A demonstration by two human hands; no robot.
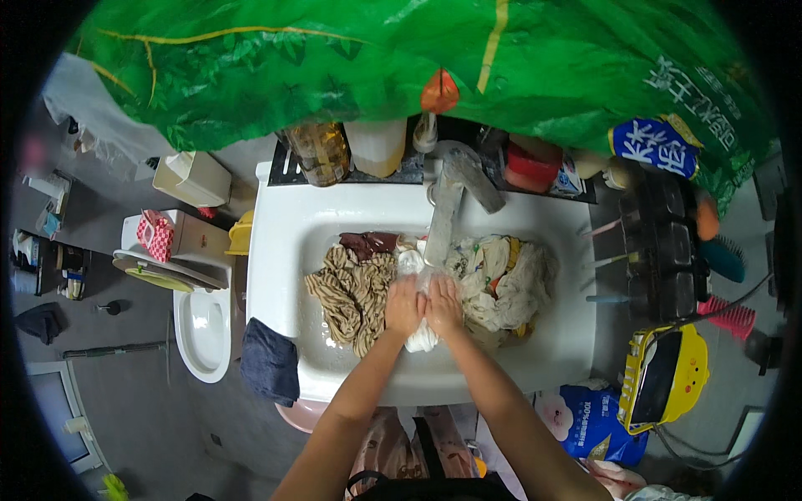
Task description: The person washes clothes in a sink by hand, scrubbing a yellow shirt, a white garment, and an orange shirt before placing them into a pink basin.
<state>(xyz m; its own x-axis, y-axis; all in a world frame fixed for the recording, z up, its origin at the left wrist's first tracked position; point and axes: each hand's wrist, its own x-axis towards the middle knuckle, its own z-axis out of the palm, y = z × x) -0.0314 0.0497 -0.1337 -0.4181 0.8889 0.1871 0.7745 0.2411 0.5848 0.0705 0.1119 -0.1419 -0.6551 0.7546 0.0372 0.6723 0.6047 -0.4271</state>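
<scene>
Both my hands are side by side under the tap in the white sink basin (pixel 568 351). My left hand (pixel 405 307) and my right hand (pixel 443 305) are closed on a wet white cloth (pixel 422 338), which shows between and below them. The grey metal tap (pixel 444 213) ends just above my fingertips, where the water looks blurred. Left of my hands lies a crumpled brown-and-beige striped cloth (pixel 351 296), with a dark maroon cloth (pixel 368 243) behind it. A heap of pale wet laundry (pixel 510 284) with some coloured patches fills the right side.
A dark blue towel (pixel 270 361) drapes over the sink's left front corner. Bottles, including an amber one (pixel 319 154), and a red container (pixel 532 165) line the back ledge. A large green plastic bag (pixel 376 58) hangs above. A toilet (pixel 203 334) stands left; a yellow device (pixel 666 380) sits right.
</scene>
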